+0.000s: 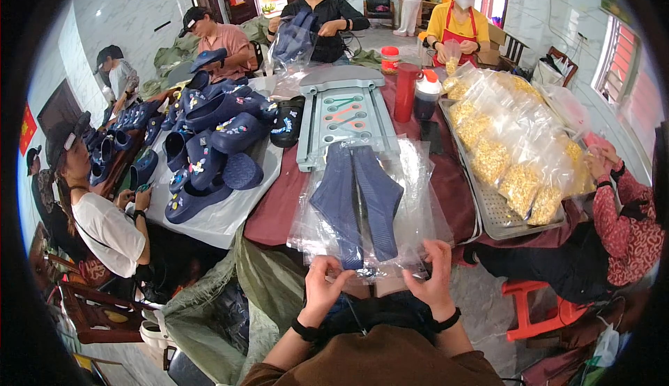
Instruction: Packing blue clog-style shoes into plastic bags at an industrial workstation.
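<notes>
A clear plastic bag (415, 198) lies before me at the table's near edge, with a pair of dark blue foam shoes (380, 208) side by side inside it. The shoes stand on edge and show ribbed surfaces. At the bag's near left corner, my left hand (325, 290) is closed, thumb and fingers pinching the plastic. My right hand (433, 280) grips the near right edge in the same way. More clear plastic seems to lie beneath the bag. Just beyond it sits a grey plastic folding stool (346, 117) with coloured cutouts.
Dark blue clogs (240, 133) with charms are heaped at left. On the right, a metal tray (491, 222) holds bags of yellow pieces. A red cylinder (405, 92) and a dark-filled bottle (426, 96) stand between. Several people work around the table. Green sacking (261, 295) hangs at my left.
</notes>
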### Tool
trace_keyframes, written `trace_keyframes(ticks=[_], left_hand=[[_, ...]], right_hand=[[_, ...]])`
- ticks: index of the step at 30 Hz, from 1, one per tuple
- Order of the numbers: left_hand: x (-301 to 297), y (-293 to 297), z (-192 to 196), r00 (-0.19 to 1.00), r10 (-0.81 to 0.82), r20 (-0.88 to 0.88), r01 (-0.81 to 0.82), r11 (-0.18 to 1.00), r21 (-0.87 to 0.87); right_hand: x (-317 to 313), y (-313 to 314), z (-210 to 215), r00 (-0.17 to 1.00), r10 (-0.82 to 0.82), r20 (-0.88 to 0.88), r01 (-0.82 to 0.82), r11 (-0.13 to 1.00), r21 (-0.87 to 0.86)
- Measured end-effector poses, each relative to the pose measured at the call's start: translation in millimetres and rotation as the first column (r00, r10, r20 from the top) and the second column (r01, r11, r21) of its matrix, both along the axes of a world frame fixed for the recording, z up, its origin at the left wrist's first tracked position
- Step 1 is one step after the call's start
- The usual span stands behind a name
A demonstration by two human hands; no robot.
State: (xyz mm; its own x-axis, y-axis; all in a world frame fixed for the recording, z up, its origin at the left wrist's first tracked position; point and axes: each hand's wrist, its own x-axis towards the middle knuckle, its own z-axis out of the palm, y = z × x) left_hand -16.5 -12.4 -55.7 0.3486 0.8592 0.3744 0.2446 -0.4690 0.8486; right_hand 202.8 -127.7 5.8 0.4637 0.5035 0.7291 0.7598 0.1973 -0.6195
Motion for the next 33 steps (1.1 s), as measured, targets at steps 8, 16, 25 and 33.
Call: trace_keyframes(ticks=[8,16,25,33], left_hand=[[7.9,2.5,22.0,0.988,0.079,0.13,-0.096,0.986,0.133],[2.8,4.0,15.6,0.973,-0.148,-0.175,0.16,0.986,0.053],[19.1,-5.1,31.6,0.964,-0.243,-0.111,0.243,0.97,-0.017],[32.2,-13.5,44.4,0.939,0.071,-0.335,-0.037,0.994,0.106]], right_hand=[[18.4,-9.5,-40.9,0.98,0.2,-0.019,-0.198,0.947,-0.252],[12.5,-3.0,-27.2,0.904,0.301,-0.303,-0.358,0.921,-0.156],[9.0,15.7,-28.9,0.738,0.47,-0.484,-0.631,0.736,-0.246],[-6.5,19.6,-10.9,0.715,0.593,-0.37,-0.696,0.654,-0.296]])
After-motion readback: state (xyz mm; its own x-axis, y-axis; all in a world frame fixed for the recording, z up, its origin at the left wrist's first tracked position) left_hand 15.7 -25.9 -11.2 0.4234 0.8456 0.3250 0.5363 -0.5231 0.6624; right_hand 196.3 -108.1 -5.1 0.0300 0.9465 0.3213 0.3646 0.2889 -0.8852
